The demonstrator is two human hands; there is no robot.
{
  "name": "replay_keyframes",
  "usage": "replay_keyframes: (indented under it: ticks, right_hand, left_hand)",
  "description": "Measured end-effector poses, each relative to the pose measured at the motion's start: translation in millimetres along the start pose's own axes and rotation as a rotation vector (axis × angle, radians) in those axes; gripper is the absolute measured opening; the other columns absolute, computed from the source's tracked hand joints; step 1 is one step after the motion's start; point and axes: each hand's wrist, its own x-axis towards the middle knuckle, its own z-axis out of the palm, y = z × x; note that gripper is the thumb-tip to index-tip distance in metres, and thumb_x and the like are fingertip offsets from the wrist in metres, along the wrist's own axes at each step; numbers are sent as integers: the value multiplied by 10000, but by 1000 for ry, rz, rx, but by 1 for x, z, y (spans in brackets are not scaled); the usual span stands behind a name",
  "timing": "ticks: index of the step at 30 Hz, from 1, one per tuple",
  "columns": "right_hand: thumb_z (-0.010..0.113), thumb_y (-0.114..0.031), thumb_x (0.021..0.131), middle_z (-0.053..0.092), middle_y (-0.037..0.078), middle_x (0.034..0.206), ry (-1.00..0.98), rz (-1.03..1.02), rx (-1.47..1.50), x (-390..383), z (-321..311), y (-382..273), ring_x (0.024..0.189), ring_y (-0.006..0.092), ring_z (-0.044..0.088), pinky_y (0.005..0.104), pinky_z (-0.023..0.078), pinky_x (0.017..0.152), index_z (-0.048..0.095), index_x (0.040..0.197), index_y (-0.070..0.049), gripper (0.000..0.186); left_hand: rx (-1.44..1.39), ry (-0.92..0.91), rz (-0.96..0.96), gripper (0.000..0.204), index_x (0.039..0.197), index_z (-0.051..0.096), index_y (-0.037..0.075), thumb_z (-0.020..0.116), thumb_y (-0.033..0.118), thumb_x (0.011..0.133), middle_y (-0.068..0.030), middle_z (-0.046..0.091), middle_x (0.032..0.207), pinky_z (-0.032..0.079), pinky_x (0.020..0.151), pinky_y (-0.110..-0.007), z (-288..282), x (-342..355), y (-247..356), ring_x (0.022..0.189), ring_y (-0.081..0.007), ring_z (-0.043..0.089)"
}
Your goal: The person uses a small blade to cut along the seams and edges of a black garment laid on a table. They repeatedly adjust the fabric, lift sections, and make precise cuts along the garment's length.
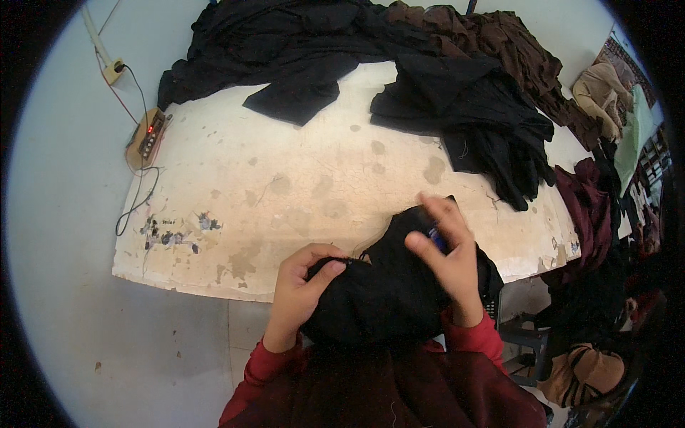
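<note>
My left hand grips the left edge of a black cloth bunched at the near edge of the table. My right hand rests on top of the same cloth, fingers curled, with a small blue object pinched between fingers and thumb; its kind is unclear. The cloth covers my lap and hides the lower part of both palms. Red sleeves show at both wrists.
A worn, stained cream table carries a pile of black garments at the back, another black heap to the right and brown fabric behind it. A power strip with a red light lies at the left edge. More clothing hangs off the right.
</note>
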Motion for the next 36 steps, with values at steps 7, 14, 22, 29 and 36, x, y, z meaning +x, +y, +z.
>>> replay_keyframes:
  ticks: [7, 14, 22, 29, 36]
  right_hand:
    - [771, -182, 814, 676, 18, 882, -307, 305, 380, -32, 3, -21, 795, 58, 598, 216, 473, 740, 697, 1046, -45, 280]
    - [800, -78, 745, 715, 100, 852, -329, 103, 9, -28, -7, -42, 760, 110, 669, 235, 510, 694, 690, 933, 15, 237]
    - [785, -135, 774, 708, 86, 822, -249, -53, -46, -28, 1, -32, 709, 126, 684, 245, 514, 620, 694, 956, -28, 230]
    - [824, -129, 728, 621, 77, 978, -381, -30, 220, -9, 15, -29, 935, 165, 595, 288, 477, 785, 681, 1095, -41, 404]
    - [693, -36, 833, 626, 48, 861, -58, 169, 340, 11, 8, -25, 816, 118, 591, 239, 456, 741, 653, 909, 4, 95]
  left_hand:
    - [439, 3, 598, 136, 882, 649, 31, 610, -85, 823, -154, 720, 939, 527, 739, -330, 3, -5, -12, 825, -246, 692]
    - [574, 36, 788, 181, 895, 644, 56, 610, -99, 808, -158, 722, 935, 518, 691, -338, 6, -5, -20, 757, -255, 680]
    - [563, 62, 799, 180, 889, 637, 53, 613, -104, 804, -162, 722, 938, 519, 691, -338, 9, -6, -17, 734, -249, 670]
    - [579, 151, 869, 205, 868, 660, 59, 703, -82, 726, -122, 689, 974, 534, 700, -333, 15, -9, -22, 802, -236, 663]
    - [588, 194, 939, 224, 828, 678, 47, 760, -83, 664, -86, 595, 967, 542, 695, -314, 12, -12, -34, 813, -227, 629]
